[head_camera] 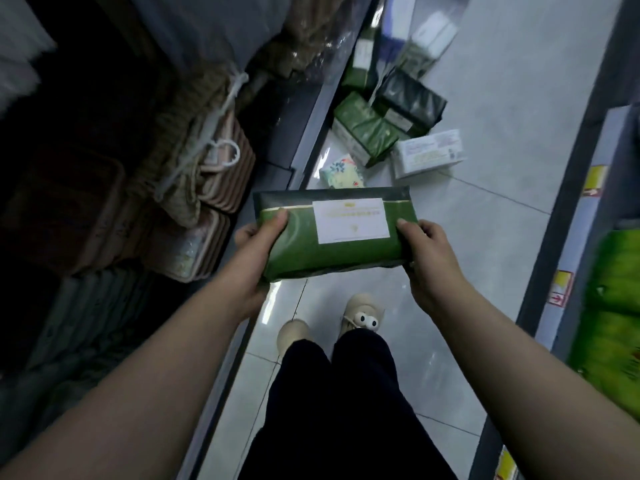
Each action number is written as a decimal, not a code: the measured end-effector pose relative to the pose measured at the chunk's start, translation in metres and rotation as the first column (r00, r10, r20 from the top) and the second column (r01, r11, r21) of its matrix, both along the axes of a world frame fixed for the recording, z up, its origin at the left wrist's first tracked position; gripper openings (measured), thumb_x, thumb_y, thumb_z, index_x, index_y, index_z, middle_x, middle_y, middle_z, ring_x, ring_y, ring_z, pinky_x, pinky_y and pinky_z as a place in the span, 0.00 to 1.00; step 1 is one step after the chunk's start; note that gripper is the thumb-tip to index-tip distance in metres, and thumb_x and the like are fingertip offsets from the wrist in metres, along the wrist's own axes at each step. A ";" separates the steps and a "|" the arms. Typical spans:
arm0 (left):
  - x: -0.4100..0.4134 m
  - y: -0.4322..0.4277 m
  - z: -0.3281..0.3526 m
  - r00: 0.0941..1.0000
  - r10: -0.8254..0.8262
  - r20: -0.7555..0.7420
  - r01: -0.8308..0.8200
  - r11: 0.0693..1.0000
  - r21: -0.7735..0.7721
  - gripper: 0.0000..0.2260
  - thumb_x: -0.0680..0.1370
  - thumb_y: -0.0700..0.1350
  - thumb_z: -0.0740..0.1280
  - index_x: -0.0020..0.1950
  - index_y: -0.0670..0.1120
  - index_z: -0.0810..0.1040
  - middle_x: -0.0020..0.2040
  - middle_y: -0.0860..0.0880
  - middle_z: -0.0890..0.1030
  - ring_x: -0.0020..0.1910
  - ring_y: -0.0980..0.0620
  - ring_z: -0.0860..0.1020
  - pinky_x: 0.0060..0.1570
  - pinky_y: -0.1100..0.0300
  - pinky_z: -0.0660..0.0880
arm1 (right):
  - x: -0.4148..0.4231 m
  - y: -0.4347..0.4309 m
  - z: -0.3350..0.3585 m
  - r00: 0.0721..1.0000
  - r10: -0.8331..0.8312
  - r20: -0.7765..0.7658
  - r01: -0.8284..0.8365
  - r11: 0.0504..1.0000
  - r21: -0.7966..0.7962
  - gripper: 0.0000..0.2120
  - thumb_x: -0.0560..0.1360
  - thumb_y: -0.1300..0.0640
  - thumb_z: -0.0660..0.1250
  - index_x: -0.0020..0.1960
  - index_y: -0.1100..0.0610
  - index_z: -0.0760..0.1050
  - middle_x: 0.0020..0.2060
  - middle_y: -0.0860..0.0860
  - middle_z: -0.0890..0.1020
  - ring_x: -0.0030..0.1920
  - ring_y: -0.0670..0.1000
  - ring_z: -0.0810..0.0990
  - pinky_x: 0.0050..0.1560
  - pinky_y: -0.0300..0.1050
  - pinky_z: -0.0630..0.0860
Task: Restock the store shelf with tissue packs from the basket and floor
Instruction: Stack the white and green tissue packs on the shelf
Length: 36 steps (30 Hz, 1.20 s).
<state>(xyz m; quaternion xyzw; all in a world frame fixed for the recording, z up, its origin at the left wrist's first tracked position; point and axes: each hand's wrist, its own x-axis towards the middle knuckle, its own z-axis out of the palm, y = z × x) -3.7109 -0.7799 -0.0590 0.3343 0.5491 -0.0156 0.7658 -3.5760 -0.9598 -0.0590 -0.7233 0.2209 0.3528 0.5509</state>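
I hold a green tissue pack with a white label level in front of me, above the tiled aisle floor. My left hand grips its left end, thumb on top. My right hand grips its right end the same way. Further along the floor lie several more packs: green ones, a dark green one, a white one and a small floral one. No basket is in view.
A dark low shelf on the left holds stacked pink and beige packaged goods. On the right a shelf edge with yellow price tags carries bright green packs. My feet stand on the pale floor tiles.
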 end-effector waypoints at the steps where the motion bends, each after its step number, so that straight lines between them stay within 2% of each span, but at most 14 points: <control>1: 0.007 0.002 0.025 0.998 -0.054 0.014 0.053 0.998 0.043 0.42 0.62 0.57 0.77 0.71 0.45 0.65 0.63 0.42 0.78 0.50 0.50 0.82 0.39 0.58 0.79 | 0.001 -0.002 0.023 0.999 -0.027 0.020 0.026 0.999 0.026 0.10 0.77 0.54 0.67 0.55 0.56 0.71 0.52 0.55 0.77 0.48 0.51 0.76 0.49 0.48 0.73; 5: 0.030 -0.001 0.122 0.987 -0.158 0.010 0.150 0.955 0.255 0.43 0.60 0.56 0.75 0.70 0.48 0.62 0.61 0.46 0.77 0.51 0.51 0.81 0.47 0.52 0.80 | 0.008 -0.016 0.118 0.982 -0.142 0.123 0.121 0.979 0.165 0.06 0.77 0.55 0.67 0.52 0.53 0.71 0.52 0.53 0.78 0.48 0.47 0.78 0.47 0.41 0.74; 7: 0.040 -0.003 0.165 0.985 -0.155 0.078 0.129 0.952 0.276 0.44 0.59 0.57 0.75 0.71 0.49 0.62 0.62 0.46 0.77 0.53 0.49 0.81 0.42 0.52 0.80 | 0.008 -0.019 0.160 0.967 -0.214 0.141 0.175 0.953 0.249 0.18 0.75 0.52 0.69 0.62 0.53 0.69 0.59 0.52 0.76 0.56 0.48 0.77 0.54 0.45 0.74; 9: 0.048 -0.012 0.205 0.975 -0.159 0.153 0.110 0.951 0.288 0.41 0.62 0.57 0.74 0.71 0.51 0.63 0.61 0.48 0.78 0.54 0.49 0.81 0.41 0.52 0.79 | -0.002 -0.015 0.201 0.965 -0.262 0.030 0.238 0.914 0.328 0.33 0.68 0.46 0.72 0.69 0.50 0.64 0.63 0.49 0.73 0.61 0.52 0.73 0.60 0.58 0.71; 11: 0.057 -0.033 0.239 0.963 -0.185 0.195 0.120 0.946 0.302 0.36 0.66 0.55 0.73 0.71 0.52 0.63 0.60 0.49 0.79 0.54 0.49 0.81 0.45 0.49 0.80 | -0.017 -0.001 0.239 0.983 -0.158 -0.089 0.182 0.858 0.480 0.31 0.66 0.43 0.74 0.65 0.46 0.68 0.61 0.49 0.76 0.59 0.55 0.76 0.63 0.67 0.69; 15: 0.067 -0.079 0.285 0.922 -0.287 0.260 0.190 0.920 0.343 0.36 0.65 0.48 0.74 0.69 0.50 0.61 0.59 0.48 0.79 0.56 0.50 0.81 0.55 0.49 0.79 | -0.030 0.005 0.278 0.982 -0.126 -0.144 0.191 0.667 0.721 0.33 0.66 0.49 0.77 0.68 0.50 0.70 0.61 0.57 0.80 0.60 0.60 0.80 0.55 0.65 0.77; 18: 0.070 -0.083 0.316 0.837 -0.499 0.225 0.427 0.852 0.302 0.37 0.67 0.47 0.76 0.71 0.49 0.62 0.61 0.49 0.78 0.56 0.54 0.79 0.52 0.60 0.76 | -0.010 -0.029 0.302 0.980 -0.157 -0.120 0.196 0.721 0.664 0.31 0.68 0.55 0.74 0.69 0.50 0.69 0.58 0.56 0.82 0.54 0.57 0.83 0.47 0.56 0.82; 21: 0.074 -0.076 0.341 0.743 -0.643 0.184 0.580 0.757 0.300 0.33 0.71 0.53 0.70 0.73 0.47 0.65 0.60 0.51 0.79 0.53 0.58 0.78 0.51 0.62 0.72 | 0.017 -0.078 0.319 0.998 0.019 0.062 -0.048 0.848 0.528 0.35 0.64 0.56 0.73 0.69 0.49 0.67 0.57 0.54 0.81 0.47 0.53 0.84 0.36 0.47 0.80; 24: 0.094 -0.065 0.362 0.785 -0.603 0.140 0.509 0.757 0.410 0.47 0.65 0.64 0.72 0.78 0.53 0.55 0.73 0.50 0.67 0.69 0.49 0.68 0.67 0.48 0.64 | 0.045 -0.129 0.338 0.924 0.304 0.232 -0.375 0.841 0.391 0.38 0.61 0.59 0.75 0.69 0.48 0.67 0.60 0.54 0.81 0.56 0.57 0.82 0.51 0.57 0.81; 26: 0.112 -0.064 0.374 0.783 -0.609 0.125 0.494 0.731 0.471 0.45 0.64 0.68 0.72 0.76 0.57 0.58 0.74 0.50 0.67 0.73 0.46 0.64 0.64 0.45 0.63 | 0.063 -0.156 0.355 0.865 0.436 0.248 -0.500 0.792 0.351 0.38 0.57 0.58 0.76 0.65 0.46 0.71 0.58 0.54 0.82 0.57 0.58 0.82 0.57 0.59 0.79; 29: 0.137 -0.079 0.389 0.688 -0.716 0.120 0.603 0.655 0.455 0.28 0.61 0.68 0.70 0.59 0.61 0.74 0.55 0.54 0.80 0.55 0.50 0.77 0.51 0.53 0.71 | 0.087 -0.178 0.379 0.792 0.557 0.250 -0.611 0.716 0.338 0.34 0.60 0.62 0.75 0.65 0.49 0.73 0.57 0.55 0.82 0.56 0.58 0.82 0.55 0.56 0.79; 32: 0.165 -0.099 0.397 0.719 -0.679 0.152 0.558 0.693 0.457 0.19 0.65 0.62 0.73 0.52 0.57 0.77 0.51 0.51 0.80 0.50 0.51 0.77 0.44 0.59 0.75 | 0.110 -0.196 0.388 0.858 0.417 0.301 -0.505 0.791 0.346 0.28 0.65 0.64 0.72 0.64 0.53 0.75 0.60 0.58 0.80 0.58 0.59 0.81 0.58 0.56 0.78; 34: 0.184 -0.112 0.404 0.789 -0.575 0.216 0.450 0.781 0.434 0.15 0.73 0.56 0.71 0.56 0.51 0.77 0.54 0.47 0.80 0.52 0.49 0.79 0.40 0.59 0.79 | 0.124 -0.206 0.388 0.932 0.126 0.340 -0.259 0.887 0.382 0.26 0.69 0.62 0.73 0.66 0.53 0.72 0.66 0.58 0.75 0.59 0.57 0.79 0.57 0.52 0.79; 36: 0.202 -0.130 0.414 0.826 -0.492 0.276 0.369 0.842 0.394 0.19 0.76 0.55 0.69 0.62 0.47 0.75 0.56 0.45 0.81 0.52 0.49 0.79 0.39 0.59 0.80 | 0.131 -0.212 0.390 0.907 -0.204 0.367 0.026 0.900 0.435 0.25 0.76 0.59 0.69 0.71 0.55 0.66 0.70 0.56 0.70 0.62 0.53 0.76 0.54 0.47 0.78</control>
